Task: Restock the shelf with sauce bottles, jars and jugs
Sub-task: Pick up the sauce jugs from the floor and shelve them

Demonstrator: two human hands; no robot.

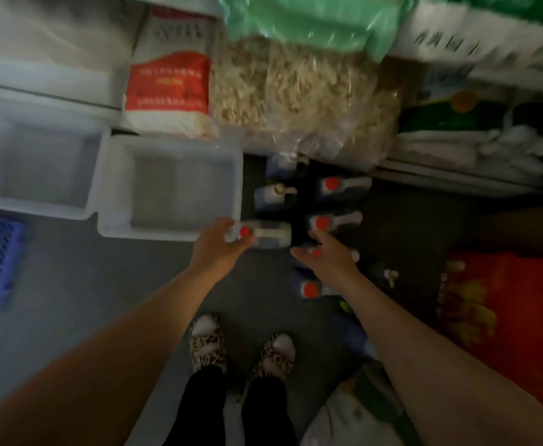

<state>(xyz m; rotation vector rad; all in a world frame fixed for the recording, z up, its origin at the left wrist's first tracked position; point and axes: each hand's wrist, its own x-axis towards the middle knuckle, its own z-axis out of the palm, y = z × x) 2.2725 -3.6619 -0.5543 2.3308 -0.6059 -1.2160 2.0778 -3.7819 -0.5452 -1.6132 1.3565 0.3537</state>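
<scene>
Left hand: fingers curled round the neck end of a red-capped translucent plastic jug, which lies just beside the white foam box corner; its long axis runs left-right, cap toward the palm. Right hand: fingers straight and released, hovering over a second red-capped jug standing on the grey floor, cap just beyond the fingertips. Frame blurred. Judgement: right hand is the nearer to that jug; reach forward and down.

Several blurred jugs with red caps stand upright in two rows on the dark floor, just right of a white foam box; nearest jug touches its corner.
</scene>
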